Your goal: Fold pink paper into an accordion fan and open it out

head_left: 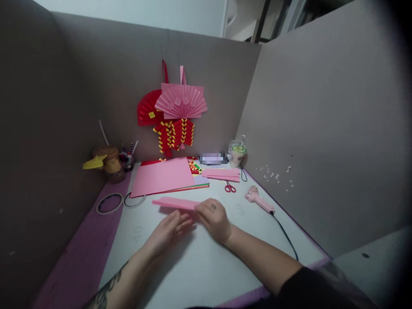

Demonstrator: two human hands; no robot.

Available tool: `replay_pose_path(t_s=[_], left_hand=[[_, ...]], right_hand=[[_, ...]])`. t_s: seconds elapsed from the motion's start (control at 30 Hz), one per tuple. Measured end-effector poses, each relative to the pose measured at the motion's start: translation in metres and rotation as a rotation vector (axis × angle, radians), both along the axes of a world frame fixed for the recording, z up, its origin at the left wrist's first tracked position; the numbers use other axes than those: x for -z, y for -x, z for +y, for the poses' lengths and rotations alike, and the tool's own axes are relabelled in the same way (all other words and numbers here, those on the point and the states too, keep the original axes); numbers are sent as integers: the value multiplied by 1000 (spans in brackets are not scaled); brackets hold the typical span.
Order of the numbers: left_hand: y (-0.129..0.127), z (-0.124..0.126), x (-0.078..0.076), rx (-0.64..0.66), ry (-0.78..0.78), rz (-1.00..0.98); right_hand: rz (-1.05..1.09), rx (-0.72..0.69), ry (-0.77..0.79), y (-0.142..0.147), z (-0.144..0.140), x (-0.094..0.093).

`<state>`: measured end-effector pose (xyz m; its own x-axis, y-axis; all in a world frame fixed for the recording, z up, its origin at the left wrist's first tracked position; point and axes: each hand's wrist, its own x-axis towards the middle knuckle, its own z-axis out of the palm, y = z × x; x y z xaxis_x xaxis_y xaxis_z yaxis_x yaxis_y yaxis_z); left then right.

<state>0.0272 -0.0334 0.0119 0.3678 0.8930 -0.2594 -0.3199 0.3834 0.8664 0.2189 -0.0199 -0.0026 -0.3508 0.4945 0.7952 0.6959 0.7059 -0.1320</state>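
Observation:
A narrow folded strip of pink paper (174,203) is held slightly above the white table surface, pointing left. My right hand (214,218) is closed round its right end, fingers wrapped on it. Just below the strip, my left hand (172,228) has its fingers stretched toward the right hand, a little blurred; it appears to grip nothing. Whether its fingertips touch the paper I cannot tell. Behind the strip lies a large pink paper sheet (164,176) on a stack of coloured sheets.
Red scissors (230,188) and pink strips (221,174) lie behind my right hand. A pink corded glue gun (260,201) rests on the right, tape rolls (110,204) on the left. Cups stand in both back corners. A pink paper fan (181,103) hangs on the grey back panel (112,77).

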Motion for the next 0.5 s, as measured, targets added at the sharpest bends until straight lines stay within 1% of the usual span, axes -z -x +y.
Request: replay_pose_path(t_s=[0.03, 0.07, 0.1, 0.17, 0.2, 0.27, 0.33, 0.4, 0.43, 0.47, 0.5], left_hand=[[-5, -4, 0, -33, 79, -106], [-7, -6, 0, -90, 142, -170], [-8, -6, 0, -154, 198, -193], [-6, -4, 0, -281, 289, -168], [-5, -2, 1, -324, 314, -147], [-4, 2, 3, -371, 312, -114], [-2, 6, 6, -393, 259, -92], [3, 9, 7, -422, 148, -42], [8, 11, 7, -447, 55, 21], [15, 14, 6, -483, -71, 122], [24, 16, 4, -527, -229, 262]], right_hand=[[-63, -59, -14, 8, -5, 2], [-120, -113, -27, 14, -8, 4], [-167, -158, -37, 20, -11, 5], [-225, -220, -54, 26, -14, 7], [-240, -239, -61, 28, -14, 7], [-248, -261, -73, 28, -14, 7], [-235, -273, -95, 27, -13, 6], [-225, -300, -118, 25, -13, 7], [-228, -319, -124, 24, -12, 8], [-241, -341, -125, 23, -12, 9], [-262, -362, -119, 22, -12, 11]])
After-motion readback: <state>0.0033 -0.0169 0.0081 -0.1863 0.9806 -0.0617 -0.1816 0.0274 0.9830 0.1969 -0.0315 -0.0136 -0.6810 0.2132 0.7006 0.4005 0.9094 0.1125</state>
